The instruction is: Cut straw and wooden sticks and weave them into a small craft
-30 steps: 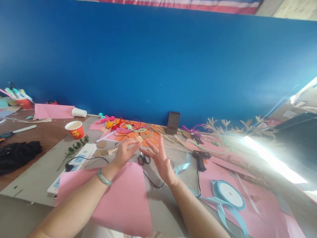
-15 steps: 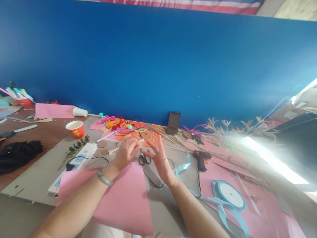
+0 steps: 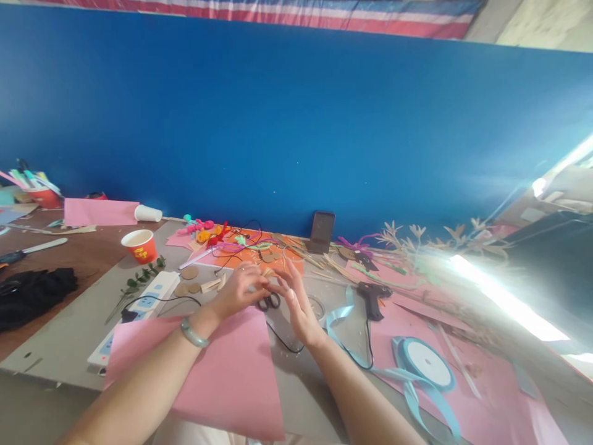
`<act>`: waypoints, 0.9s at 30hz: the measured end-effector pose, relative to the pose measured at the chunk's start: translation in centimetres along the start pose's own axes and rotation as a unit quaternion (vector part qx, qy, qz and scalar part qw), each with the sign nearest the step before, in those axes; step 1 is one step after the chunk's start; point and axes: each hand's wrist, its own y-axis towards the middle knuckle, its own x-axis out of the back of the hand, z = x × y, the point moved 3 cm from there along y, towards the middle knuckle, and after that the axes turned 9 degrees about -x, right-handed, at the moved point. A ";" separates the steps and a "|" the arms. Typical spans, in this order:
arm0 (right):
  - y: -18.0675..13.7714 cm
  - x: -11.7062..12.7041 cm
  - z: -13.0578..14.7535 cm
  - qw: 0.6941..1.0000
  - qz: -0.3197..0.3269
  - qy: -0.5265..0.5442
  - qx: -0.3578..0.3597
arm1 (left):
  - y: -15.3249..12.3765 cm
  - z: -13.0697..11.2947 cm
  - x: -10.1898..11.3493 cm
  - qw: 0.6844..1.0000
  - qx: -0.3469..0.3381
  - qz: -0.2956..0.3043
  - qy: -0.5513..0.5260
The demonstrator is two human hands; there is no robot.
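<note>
My left hand [image 3: 241, 288], a bracelet on its wrist, is closed with the fingertips pinching a small tan piece that looks like wood [image 3: 267, 272], mostly hidden by the fingers. Against those fingertips lies my right hand [image 3: 297, 306], its fingers stretched out; I cannot make out anything held in it. Black-handled scissors [image 3: 269, 301] lie on the table just below the fingertips, partly covered. Under my left forearm is a pink sheet [image 3: 231, 377]. Short wooden strips [image 3: 211, 285] and round brown discs [image 3: 189, 272] sit left of my left hand.
A white power strip [image 3: 157, 287] and a red paper cup [image 3: 140, 246] stand on the left. On the right are a black glue gun [image 3: 372, 298] with its cord and a blue ribbon spool [image 3: 424, 363]. A phone [image 3: 322, 232] leans on the blue panel [image 3: 296, 123].
My right hand has moved in so that its fingers meet my left fingertips; before, they were spread and apart. The view has shifted slightly.
</note>
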 end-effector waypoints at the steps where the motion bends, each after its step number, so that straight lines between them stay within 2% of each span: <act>1: 0.0 0.0 -0.1 1.000 0.008 0.001 0.007 | 0.0 -0.2 -0.1 1.000 -0.005 0.020 -0.002; 5: -0.1 -0.3 0.0 0.999 0.036 -0.009 0.022 | -0.1 -0.6 -0.2 0.997 -0.016 0.056 0.052; 10: -0.5 -0.7 0.1 0.993 0.055 -0.097 0.028 | -0.2 -1.5 -0.6 0.971 -0.093 0.093 0.199; 15: -0.5 -1.0 0.1 0.986 0.060 -0.149 0.044 | -0.2 -2.5 -0.9 0.943 -0.136 0.064 0.295; 21: -0.4 -0.8 0.3 0.999 0.034 -0.033 0.019 | -0.2 -2.1 -0.9 0.955 -0.088 0.047 0.280; 25: -0.3 -0.8 0.4 0.999 0.041 0.030 0.015 | -0.3 -0.7 -0.2 0.967 -0.030 -0.018 0.251; 27: -0.2 -0.6 0.3 0.999 0.029 0.019 0.013 | -0.4 0.1 0.3 0.968 0.006 -0.066 0.243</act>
